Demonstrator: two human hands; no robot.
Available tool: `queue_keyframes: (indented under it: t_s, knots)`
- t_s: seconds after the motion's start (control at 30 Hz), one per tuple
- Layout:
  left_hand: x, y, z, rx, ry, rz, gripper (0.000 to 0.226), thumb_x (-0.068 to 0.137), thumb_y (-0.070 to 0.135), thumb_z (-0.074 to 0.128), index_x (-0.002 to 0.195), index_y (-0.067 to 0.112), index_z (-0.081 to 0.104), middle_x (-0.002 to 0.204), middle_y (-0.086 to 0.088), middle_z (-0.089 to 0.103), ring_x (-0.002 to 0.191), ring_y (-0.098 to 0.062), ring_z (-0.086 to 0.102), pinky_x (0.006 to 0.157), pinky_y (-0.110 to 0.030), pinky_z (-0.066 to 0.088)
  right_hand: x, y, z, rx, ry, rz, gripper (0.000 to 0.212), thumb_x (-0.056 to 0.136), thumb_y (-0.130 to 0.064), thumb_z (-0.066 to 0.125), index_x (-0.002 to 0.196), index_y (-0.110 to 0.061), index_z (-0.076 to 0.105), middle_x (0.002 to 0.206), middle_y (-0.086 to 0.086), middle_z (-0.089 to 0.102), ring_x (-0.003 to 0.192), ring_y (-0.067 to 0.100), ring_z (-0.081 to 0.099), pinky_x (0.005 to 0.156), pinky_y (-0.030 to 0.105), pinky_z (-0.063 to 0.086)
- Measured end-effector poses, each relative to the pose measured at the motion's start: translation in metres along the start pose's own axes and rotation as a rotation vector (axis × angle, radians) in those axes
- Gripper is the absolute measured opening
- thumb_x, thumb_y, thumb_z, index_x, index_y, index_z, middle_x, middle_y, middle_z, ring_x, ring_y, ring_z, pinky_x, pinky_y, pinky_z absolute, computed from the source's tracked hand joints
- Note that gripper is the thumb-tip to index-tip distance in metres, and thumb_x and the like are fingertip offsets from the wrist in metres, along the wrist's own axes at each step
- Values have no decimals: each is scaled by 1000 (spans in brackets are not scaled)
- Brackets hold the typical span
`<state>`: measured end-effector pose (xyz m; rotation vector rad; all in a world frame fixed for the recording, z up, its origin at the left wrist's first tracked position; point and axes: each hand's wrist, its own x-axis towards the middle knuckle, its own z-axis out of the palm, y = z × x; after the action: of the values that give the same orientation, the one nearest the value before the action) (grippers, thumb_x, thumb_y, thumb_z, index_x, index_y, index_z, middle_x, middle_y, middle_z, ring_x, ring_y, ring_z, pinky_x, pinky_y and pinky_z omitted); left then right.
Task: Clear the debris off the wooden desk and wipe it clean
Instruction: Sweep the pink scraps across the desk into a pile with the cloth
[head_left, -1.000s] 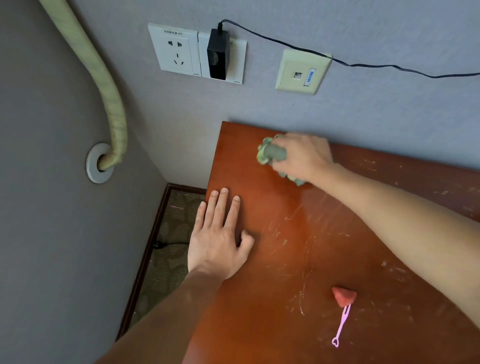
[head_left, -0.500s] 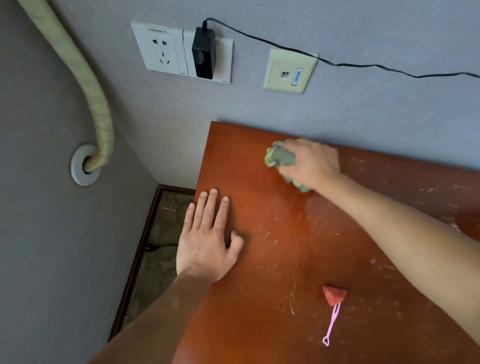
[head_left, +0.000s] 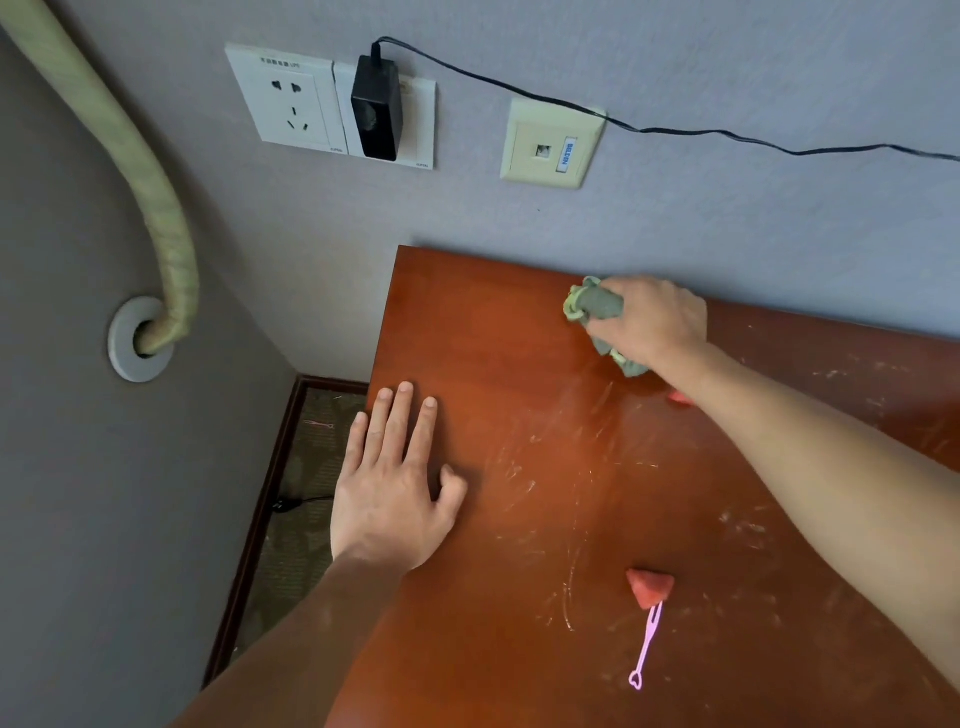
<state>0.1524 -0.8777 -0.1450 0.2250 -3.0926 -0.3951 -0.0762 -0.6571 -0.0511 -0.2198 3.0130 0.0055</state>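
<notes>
Your right hand (head_left: 657, 322) grips the green rag (head_left: 592, 306) on the wooden desk (head_left: 519, 649) nr the wall; left hand (head_left: 389, 493) lies flat, fingers straight, at desk's left edge.

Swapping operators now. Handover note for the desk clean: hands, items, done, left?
Left hand: flat, palm down on the wooden desk by its left edge, holding nothing.
Right hand: grips the green cloth, pressed to the desk near the back wall.
On the desk: red fruit piece on a pink pick near the front; another red bit peeks out beside the right forearm.
Done: far-left corner looks smear-free.
Left: whitish smears over the middle and right; debris not yet removed.
</notes>
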Motion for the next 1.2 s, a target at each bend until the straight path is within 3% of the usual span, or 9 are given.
queue_keyframes:
  t_s: [0.1,0.3,0.37,0.5,0.77,0.83,0.97,1.03,1.2]
  knots:
    - [0,-1,-1,-2,-7,0,76,97,50,37,165,18,24,174,-6,7,161,-19,-4,130,-46,5,-15,-14,5,-17,-7,-52,44,74,-49,71,116,-36,70,110,-3,72,104,31,70,78,33,47]
    - [0,1,-2,-15,-1,-2,75,96,49,35,164,18,25,174,-5,8,161,-19,-3,130,-45,3,-101,-31,32,-54,-1,-643,51,76,-54,63,124,-40,70,124,-11,71,95,25,71,67,32,55]
    - [1,1,-3,-19,-3,-4,75,96,49,35,164,18,25,174,-5,8,161,-19,-4,131,-45,4,-83,-25,28,-105,-7,-578,49,79,-55,63,126,-43,66,126,-14,69,102,24,70,73,33,54]
    - [0,2,-3,-15,-9,-8,75,96,49,34,164,19,25,174,-5,8,161,-18,-4,131,-45,3,-37,-19,22,-8,22,-210,43,80,-53,67,120,-39,68,116,-10,68,105,25,68,76,33,47]
    - [0,1,-3,-36,6,-4,73,96,45,33,164,19,28,173,-5,11,161,-20,1,130,-48,11,-149,-33,51,-65,15,-852,46,79,-49,65,121,-33,71,123,-7,70,93,22,68,58,28,52]
    - [0,1,-4,-48,11,-4,72,96,44,34,163,19,28,173,-5,11,161,-20,1,130,-47,10,-135,-28,46,-123,-6,-850,45,78,-50,69,121,-35,71,124,-9,70,93,21,70,58,27,50]
    - [0,2,-5,-57,14,-2,71,97,43,35,163,20,28,173,-5,12,161,-20,1,131,-47,9,-74,-31,24,-112,-7,-488,50,82,-52,63,131,-44,63,129,-16,66,109,24,66,79,34,54]
    - [-1,2,-6,-76,18,6,69,97,40,35,163,19,30,173,-6,14,161,-21,3,131,-47,10,-70,-39,28,-76,1,-427,51,81,-52,63,131,-43,64,129,-16,65,112,24,65,83,35,54]
    - [-1,-3,-7,-170,69,35,63,96,26,28,155,15,47,168,-6,30,159,-24,17,130,-42,12,-150,-51,54,-9,60,-741,45,78,-45,57,119,-30,71,118,-5,70,91,26,67,60,29,51]
